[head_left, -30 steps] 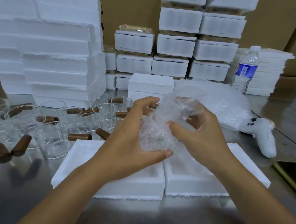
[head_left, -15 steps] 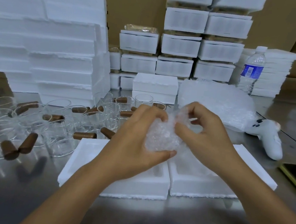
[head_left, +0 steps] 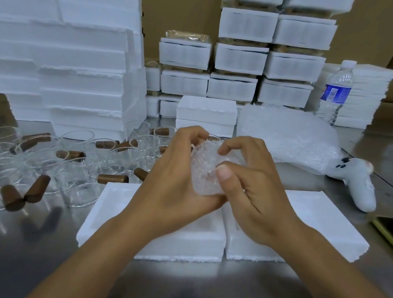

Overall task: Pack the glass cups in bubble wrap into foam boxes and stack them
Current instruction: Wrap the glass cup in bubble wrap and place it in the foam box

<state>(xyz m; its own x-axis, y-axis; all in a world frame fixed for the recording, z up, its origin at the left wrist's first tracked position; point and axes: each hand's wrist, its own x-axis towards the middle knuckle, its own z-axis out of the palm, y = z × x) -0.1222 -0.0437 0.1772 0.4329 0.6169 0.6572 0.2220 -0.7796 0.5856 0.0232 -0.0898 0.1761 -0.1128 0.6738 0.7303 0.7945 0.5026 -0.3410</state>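
Tabletop [head_left: 177,291]: foam boxes [head_left: 241,59] stacked far, bare cups [head_left: 78,190] waiting left. Left hand [head_left: 172,185], right hand [head_left: 256,193] grip pinching wrapped cup [head_left: 208,174], seemingly unfinished.

One left hand [head_left: 172,189]; one right hand [head_left: 258,198]; one bubble-wrapped bundle [head_left: 206,173]; two open foam boxes [head_left: 113,203] [head_left: 323,216]; one water bottle [head_left: 336,90]; one controller [head_left: 360,186].

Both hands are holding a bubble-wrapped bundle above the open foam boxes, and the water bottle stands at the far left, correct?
Not quite. The head view shows the water bottle at the far right. The left hand and right hand do hold the bubble-wrapped bundle above the foam boxes.
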